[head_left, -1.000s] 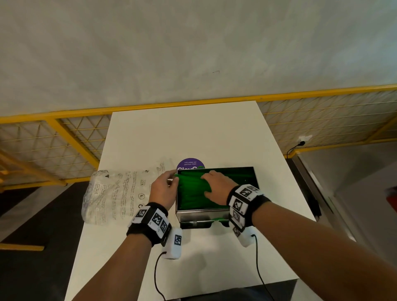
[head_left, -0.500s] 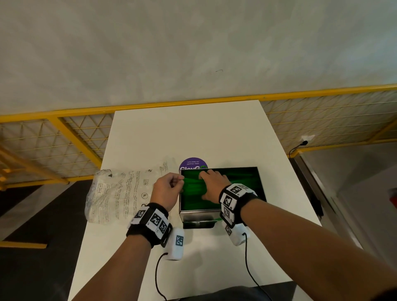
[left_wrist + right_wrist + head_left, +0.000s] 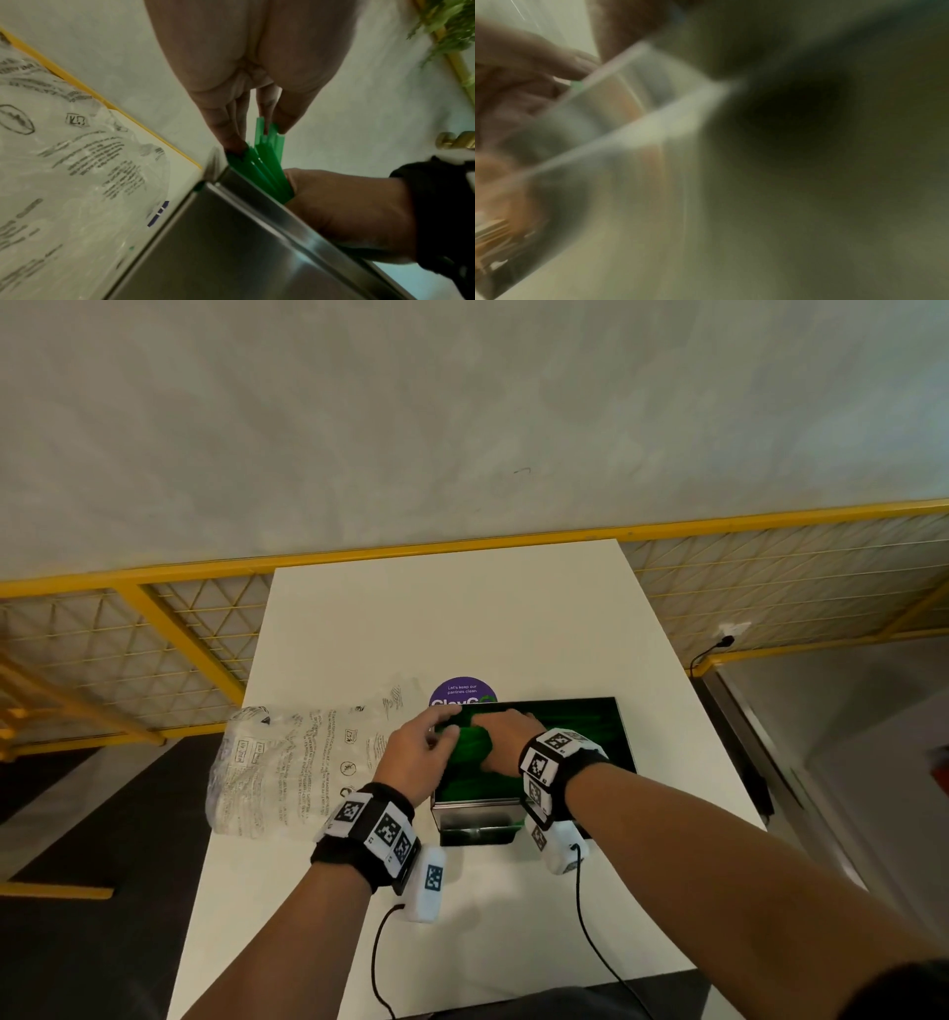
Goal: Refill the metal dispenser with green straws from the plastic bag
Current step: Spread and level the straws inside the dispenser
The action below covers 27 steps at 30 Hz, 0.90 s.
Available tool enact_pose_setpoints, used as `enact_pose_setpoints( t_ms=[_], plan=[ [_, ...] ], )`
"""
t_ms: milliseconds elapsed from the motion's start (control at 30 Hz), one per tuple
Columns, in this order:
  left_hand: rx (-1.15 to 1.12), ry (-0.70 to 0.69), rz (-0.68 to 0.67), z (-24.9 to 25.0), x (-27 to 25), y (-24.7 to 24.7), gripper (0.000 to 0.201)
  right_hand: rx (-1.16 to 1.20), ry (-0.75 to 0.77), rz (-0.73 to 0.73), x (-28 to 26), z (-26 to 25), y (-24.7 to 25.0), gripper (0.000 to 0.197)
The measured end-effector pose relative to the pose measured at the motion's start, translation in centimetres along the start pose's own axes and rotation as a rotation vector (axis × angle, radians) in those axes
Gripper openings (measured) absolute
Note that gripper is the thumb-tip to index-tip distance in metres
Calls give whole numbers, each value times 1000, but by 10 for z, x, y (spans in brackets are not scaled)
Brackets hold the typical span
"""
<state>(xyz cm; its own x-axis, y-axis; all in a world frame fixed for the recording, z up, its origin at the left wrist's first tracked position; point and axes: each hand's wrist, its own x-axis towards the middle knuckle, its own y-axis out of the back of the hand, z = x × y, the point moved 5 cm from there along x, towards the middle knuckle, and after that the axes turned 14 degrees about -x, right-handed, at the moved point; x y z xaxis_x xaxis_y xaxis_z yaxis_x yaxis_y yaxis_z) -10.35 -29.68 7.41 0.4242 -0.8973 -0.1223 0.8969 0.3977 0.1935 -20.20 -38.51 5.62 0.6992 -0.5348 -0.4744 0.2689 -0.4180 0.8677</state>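
The metal dispenser (image 3: 580, 793) stands open-topped on the white table (image 3: 452, 618), filled with green straws (image 3: 470, 747). My left hand (image 3: 418, 755) is at its left end. In the left wrist view its fingertips (image 3: 227, 136) and thumb pinch the ends of green straws (image 3: 267, 154) that stick out over the dispenser's (image 3: 231, 243) rim. My right hand (image 3: 506, 737) lies over the left part of the box and grips the same bunch; it also shows as the right hand (image 3: 347, 213). The right wrist view is badly blurred.
The crumpled clear plastic bag (image 3: 298, 762) with printed text lies on the table left of the dispenser, reaching the table's left edge. A purple round sticker (image 3: 462, 693) sits just behind the box. Yellow mesh railing (image 3: 154, 649) runs behind the table.
My right hand has slid left across the top of the dispenser until it meets my left hand at the left end. The left hand has closed its fingers on the straw ends.
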Motion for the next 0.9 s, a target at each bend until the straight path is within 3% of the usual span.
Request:
enact_pose_setpoints(
  t_ms=[200, 300, 567, 733, 900],
  plan=[
    [59, -152, 78, 10, -3, -2, 21, -13, 27, 101, -10, -2, 11, 31],
    [91, -234, 149, 2, -5, 3, 29, -53, 38, 125, -12, -4, 11, 39],
    [-73, -66, 156, -10, 3, 4, 27, -160, 59, 242, -16, -7, 21, 44],
    [-270, -7, 162, 1, -2, -14, 40, -205, 63, 321, -14, -15, 27, 46],
    [-269, 3, 165, -3, -4, -21, 45, -201, 30, 232, -11, -12, 16, 54]
  ],
)
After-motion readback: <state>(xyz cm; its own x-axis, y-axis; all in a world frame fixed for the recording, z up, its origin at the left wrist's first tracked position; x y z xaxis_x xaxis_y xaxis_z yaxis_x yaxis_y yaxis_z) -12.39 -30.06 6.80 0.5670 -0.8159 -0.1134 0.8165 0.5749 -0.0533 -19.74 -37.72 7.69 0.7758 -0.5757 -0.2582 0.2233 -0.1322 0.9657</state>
